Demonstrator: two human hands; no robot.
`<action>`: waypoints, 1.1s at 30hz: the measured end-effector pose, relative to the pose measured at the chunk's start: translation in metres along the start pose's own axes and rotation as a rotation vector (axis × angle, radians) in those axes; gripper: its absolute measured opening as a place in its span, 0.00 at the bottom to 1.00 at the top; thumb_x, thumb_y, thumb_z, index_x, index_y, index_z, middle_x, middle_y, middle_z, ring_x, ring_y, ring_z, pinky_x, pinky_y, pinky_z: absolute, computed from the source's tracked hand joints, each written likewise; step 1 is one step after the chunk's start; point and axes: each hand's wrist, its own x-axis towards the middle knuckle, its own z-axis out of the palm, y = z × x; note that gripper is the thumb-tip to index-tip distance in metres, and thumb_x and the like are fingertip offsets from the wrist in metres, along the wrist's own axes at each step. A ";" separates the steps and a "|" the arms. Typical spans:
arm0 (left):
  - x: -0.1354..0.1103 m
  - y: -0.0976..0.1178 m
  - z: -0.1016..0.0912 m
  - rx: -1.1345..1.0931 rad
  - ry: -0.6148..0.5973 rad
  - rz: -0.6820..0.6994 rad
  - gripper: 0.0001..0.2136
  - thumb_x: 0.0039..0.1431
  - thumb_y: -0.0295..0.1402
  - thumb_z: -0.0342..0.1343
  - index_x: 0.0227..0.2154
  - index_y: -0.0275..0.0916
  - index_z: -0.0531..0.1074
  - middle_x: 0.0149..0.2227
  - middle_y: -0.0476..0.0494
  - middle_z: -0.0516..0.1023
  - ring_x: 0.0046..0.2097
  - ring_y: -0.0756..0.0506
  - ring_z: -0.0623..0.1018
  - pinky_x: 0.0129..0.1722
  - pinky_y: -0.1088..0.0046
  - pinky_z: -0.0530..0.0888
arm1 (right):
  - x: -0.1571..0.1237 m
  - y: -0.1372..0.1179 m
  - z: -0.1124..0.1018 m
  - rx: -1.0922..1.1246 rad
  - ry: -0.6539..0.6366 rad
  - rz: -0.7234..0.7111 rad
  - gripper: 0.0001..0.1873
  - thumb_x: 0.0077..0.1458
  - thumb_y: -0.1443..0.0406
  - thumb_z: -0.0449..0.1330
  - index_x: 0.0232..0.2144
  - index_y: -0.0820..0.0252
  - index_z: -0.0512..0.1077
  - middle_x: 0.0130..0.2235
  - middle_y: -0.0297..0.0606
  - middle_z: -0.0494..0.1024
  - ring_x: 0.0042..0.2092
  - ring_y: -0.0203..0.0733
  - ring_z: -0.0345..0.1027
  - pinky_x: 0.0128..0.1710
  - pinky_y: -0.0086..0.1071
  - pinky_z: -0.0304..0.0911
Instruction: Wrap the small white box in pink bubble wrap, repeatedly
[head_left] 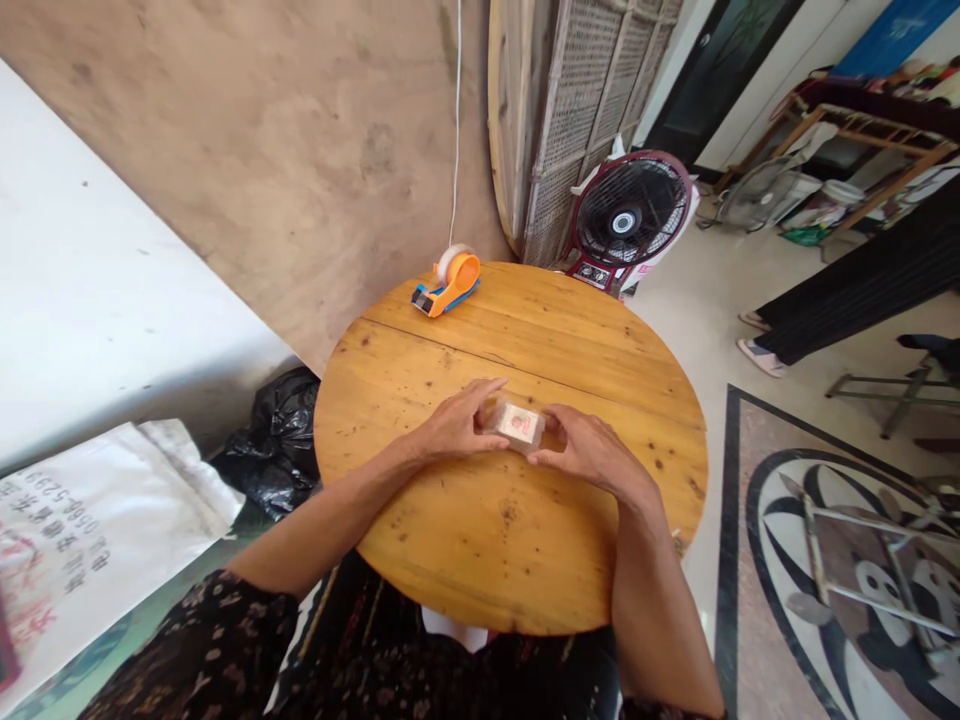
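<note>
Small packet (517,424) rests at the centre of the table (525,560), pinched between the left hand (457,428) at 9 o'clock and the right hand (592,452) at 3 o'clock. Tape dispenser (448,282) sits at the 11 o'clock rim.

Counter (450,560): honey-yellow wood, dark knots and grain. Tape dispenser (448,284): orange with blue trim, white roll; small packet (517,425): clear wrap, white label with red print. Fan (628,213): maroon rim, black grille; sleeve (217,640): black with pale floral specks.

Black floral-print garment (225,640), bare forearms (330,515)
</note>
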 end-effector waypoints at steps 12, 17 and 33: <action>0.000 -0.003 0.014 -0.085 -0.014 -0.020 0.35 0.53 0.35 0.59 0.63 0.39 0.54 0.51 0.39 0.73 0.41 0.47 0.75 0.42 0.69 0.73 | 0.004 -0.011 0.005 0.015 0.016 -0.008 0.09 0.53 0.60 0.58 0.34 0.58 0.73 0.31 0.37 0.78 0.31 0.38 0.68 0.30 0.29 0.52; 0.001 0.001 0.003 -0.118 -0.032 -0.019 0.36 0.51 0.38 0.61 0.62 0.37 0.56 0.45 0.40 0.74 0.35 0.49 0.73 0.38 0.70 0.73 | 0.001 0.002 0.000 0.061 -0.047 0.002 0.18 0.49 0.54 0.62 0.40 0.57 0.72 0.34 0.36 0.78 0.33 0.40 0.69 0.31 0.30 0.55; 0.002 0.002 -0.004 -0.299 -0.120 -0.036 0.18 0.56 0.34 0.56 0.50 0.39 0.70 0.47 0.40 0.71 0.41 0.48 0.76 0.40 0.68 0.78 | 0.003 -0.005 0.005 0.197 0.057 -0.018 0.10 0.47 0.67 0.63 0.36 0.59 0.70 0.31 0.32 0.77 0.31 0.34 0.68 0.29 0.26 0.54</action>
